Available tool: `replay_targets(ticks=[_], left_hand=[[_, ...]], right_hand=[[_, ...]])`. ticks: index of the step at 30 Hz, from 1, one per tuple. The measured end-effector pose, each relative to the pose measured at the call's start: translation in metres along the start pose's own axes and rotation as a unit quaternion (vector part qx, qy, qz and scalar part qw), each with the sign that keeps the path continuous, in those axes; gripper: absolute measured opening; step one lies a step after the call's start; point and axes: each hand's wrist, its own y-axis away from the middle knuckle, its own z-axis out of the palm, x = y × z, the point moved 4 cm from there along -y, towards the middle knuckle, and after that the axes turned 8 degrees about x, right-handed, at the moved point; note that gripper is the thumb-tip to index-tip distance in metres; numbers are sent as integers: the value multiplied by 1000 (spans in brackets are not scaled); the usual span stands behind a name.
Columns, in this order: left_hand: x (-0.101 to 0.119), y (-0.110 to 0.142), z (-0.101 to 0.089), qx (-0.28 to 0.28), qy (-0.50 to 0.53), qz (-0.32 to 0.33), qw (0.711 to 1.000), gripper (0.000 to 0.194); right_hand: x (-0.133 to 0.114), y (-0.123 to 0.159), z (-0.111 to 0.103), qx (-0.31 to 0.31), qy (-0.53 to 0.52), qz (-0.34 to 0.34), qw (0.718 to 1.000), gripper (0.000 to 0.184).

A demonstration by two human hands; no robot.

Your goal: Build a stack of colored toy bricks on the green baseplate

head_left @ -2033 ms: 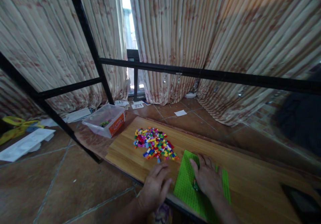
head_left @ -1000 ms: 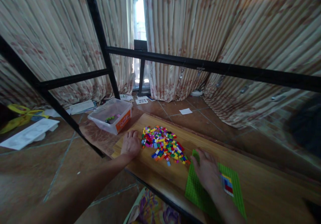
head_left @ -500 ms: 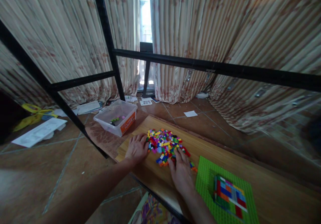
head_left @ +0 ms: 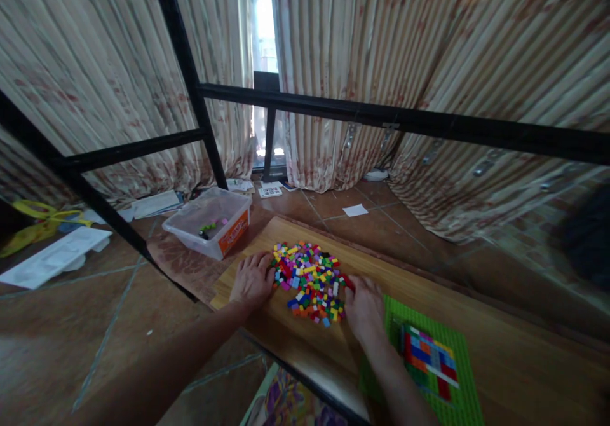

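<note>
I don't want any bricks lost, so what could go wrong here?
The loose bricks between the left hand and right hand lie close to the far edge of the wooden tabletop, so a push might spill some. Also, the right forearm crosses the green baseplate, beside the flat brick build; it could bump that.

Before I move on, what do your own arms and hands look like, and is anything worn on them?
The left hand and right hand are both ungloved, with no watch or bracelet to be seen. No sleeve shows on either forearm. The fingers are too blurred to rule out rings.
</note>
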Motion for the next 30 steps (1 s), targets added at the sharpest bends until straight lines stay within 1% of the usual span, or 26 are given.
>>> replay_targets(ticks=[2, 5, 9, 12, 14, 16, 18, 19, 21, 22, 24, 27, 30], left_hand=[[-1, 0, 1, 1, -5, -3, 1000, 35], [-2, -1, 1, -3, -10, -7, 1000, 35], [0, -1, -1, -8, -15, -6, 1000, 34], [0, -2, -2, -7, -18, -7, 1000, 34], [-1, -2, -1, -6, -21, -5, 1000, 35], [-2, -3, -1, -2, -21, 1, 1000, 36], [-3, -3, 0, 3, -22, 7, 1000, 37], [-3, -3, 1, 5, -24, 9, 1000, 37], [-4, -3, 2, 9, -32, 9, 999, 38], [-5, -4, 2, 9, -35, 9, 999, 39], [-5, -4, 1, 10, -37, 10, 999, 40], [-4, -5, 0, 6, -34, 20, 999, 40], [-4, -6, -1, 4, -33, 24, 999, 40]], right_hand=[[9, -6, 2, -29, 41, 5, 999, 28], [14, -12, 5, -48, 69, 20, 996, 23], [12, -16, 5, -52, 78, 33, 995, 20], [9, -14, -2, -43, 67, 40, 996, 19], [8, -10, -10, -36, 41, 59, 997, 21], [8, -2, -19, -31, -17, 82, 996, 23], [11, 9, -29, -19, -117, 101, 988, 25], [13, 15, -34, -8, -176, 110, 978, 26], [24, 27, -44, 18, -283, 132, 950, 29], [32, 33, -50, 30, -319, 145, 936, 31], [54, 42, -63, 51, -346, 174, 920, 32], [93, 49, -84, 74, -303, 212, 926, 29], [122, 48, -102, 80, -220, 217, 948, 27]])
